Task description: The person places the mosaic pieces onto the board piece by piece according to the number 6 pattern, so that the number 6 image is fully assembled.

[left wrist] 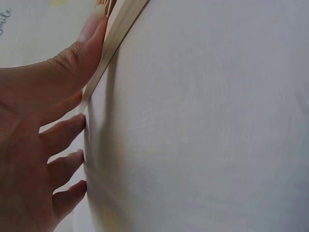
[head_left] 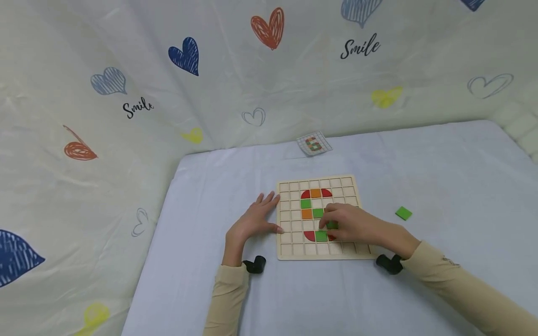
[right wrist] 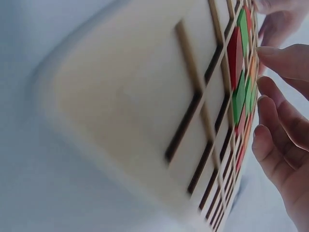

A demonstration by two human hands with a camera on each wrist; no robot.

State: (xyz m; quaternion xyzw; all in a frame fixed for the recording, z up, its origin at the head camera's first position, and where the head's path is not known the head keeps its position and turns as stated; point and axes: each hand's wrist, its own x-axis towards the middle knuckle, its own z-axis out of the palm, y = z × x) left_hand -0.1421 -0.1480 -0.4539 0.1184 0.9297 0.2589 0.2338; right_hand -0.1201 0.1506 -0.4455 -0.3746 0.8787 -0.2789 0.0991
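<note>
A square wooden grid board (head_left: 294, 252) lies on the white table, with red, orange and green pieces in its cells. My left hand (head_left: 256, 219) is spread at the board's left edge, its thumb (left wrist: 91, 29) on the rim. Over the middle of the board is my right hand (head_left: 357, 224), bent fingertips close above the cells and partly covering a green tile (head_left: 332, 225). In the right wrist view a gap shows between the thumb (right wrist: 280, 60) and the fingers, with no piece visible there. A green tile (right wrist: 239, 99) and a red quarter-round piece (right wrist: 235, 55) sit in cells nearby.
One loose green tile (head_left: 404, 213) lies on the table right of the board. Behind the board, a small card (head_left: 314, 143) with a printed coloured grid pattern leans near the heart-printed backdrop (head_left: 218, 102).
</note>
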